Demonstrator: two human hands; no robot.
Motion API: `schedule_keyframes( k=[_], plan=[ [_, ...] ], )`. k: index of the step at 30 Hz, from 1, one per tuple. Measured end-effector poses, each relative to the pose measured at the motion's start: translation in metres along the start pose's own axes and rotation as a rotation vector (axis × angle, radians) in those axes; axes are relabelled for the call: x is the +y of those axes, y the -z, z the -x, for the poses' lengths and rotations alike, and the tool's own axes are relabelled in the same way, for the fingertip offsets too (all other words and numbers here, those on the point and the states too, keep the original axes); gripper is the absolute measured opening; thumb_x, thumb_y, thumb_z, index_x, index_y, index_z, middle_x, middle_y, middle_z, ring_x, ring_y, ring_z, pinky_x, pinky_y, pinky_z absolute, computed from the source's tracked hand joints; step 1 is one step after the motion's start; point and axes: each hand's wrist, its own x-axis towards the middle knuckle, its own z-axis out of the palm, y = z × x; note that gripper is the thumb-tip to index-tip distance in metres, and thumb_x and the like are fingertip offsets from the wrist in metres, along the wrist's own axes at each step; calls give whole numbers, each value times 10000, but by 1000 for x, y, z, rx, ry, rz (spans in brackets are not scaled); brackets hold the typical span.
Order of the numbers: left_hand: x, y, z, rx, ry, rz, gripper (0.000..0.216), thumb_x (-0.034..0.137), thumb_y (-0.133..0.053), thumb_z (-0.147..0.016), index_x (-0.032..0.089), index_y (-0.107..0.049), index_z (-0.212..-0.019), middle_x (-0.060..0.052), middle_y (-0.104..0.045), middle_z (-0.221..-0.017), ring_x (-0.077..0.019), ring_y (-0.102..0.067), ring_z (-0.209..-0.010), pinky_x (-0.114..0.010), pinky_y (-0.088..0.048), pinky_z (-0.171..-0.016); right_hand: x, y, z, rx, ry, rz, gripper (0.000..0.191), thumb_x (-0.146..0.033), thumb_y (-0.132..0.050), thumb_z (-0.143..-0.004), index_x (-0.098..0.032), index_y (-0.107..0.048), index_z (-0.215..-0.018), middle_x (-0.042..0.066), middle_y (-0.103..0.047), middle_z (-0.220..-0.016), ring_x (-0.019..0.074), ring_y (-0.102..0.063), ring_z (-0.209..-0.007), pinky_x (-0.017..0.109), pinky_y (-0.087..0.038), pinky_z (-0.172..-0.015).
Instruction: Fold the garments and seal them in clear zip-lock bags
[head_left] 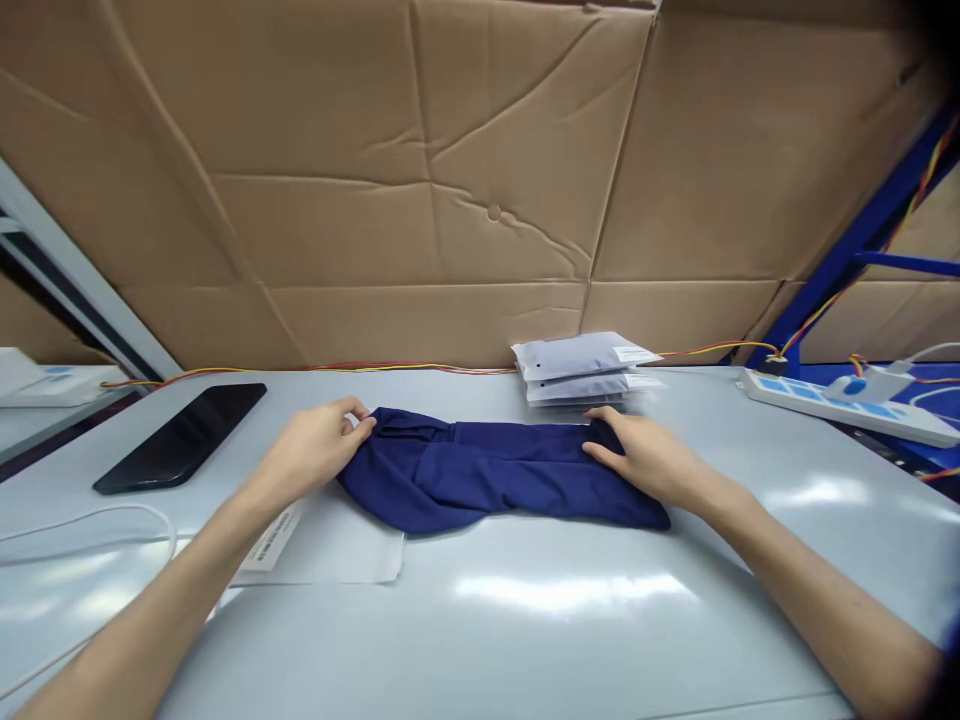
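A folded piece of navy blue fabric (495,470) lies lengthwise across the grey tabletop, its lower edge wavy. At its upper left corner, my left hand (319,445) pinches the fabric between thumb and fingers. My right hand (645,455) grips the other end, with a bunch of fabric between the thumb and the fingers. The fabric's exact kind cannot be made out. Under its left part, and below my left wrist, is a flat clear plastic bag (337,545) with a white printed label (274,540).
Several packed plastic bags (581,358) are stacked behind the fabric. A black phone (184,435) lies at left, near a white cable (142,507). On the right sits a power strip (847,400) with plugs. Cardboard (465,230) walls the back, with thin wires along its foot.
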Motion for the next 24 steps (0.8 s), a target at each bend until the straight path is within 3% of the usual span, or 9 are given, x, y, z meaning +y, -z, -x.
schedule_keyframes(
  k=[10, 16, 20, 24],
  plan=[
    [0, 4, 4, -19, 70, 220, 370, 572, -515, -848, 246, -663, -944, 13, -709, -656, -217, -646, -652, -290, -431, -613, 7, 1, -6, 65, -84, -111, 421, -468, -543, -948, -212, -589, -1279, 121, -732, -1239, 314, -703, -1093, 421, -543, -921],
    [11, 6, 8, -21, 134, 469, 372, 584, -618, -799, 232, -672, -907, 41, -609, -572, -170, -579, -579, -255, -400, -555, 8, 0, -7, 97, -100, -110, 411, -461, -562, -932, -213, -608, -1256, 121, -756, -1151, 314, -715, -1040, 405, -548, -871],
    [43, 11, 15, -76, 99, 635, 400, 605, -654, -783, 221, -652, -896, 42, -576, -573, -147, -526, -537, -244, -360, -509, 5, 2, -7, 86, -119, -121, 398, -432, -564, -935, -200, -608, -1255, 128, -744, -1181, 309, -706, -1046, 404, -540, -877],
    [98, 3, 22, -89, -43, 597, 307, 530, -634, -818, 225, -634, -848, 69, -476, -498, -115, -425, -451, -241, -271, -461, 5, 2, -6, 83, -110, -117, 429, -441, -552, -946, -186, -592, -1289, 130, -744, -1161, 303, -704, -1042, 392, -537, -867]
  ],
)
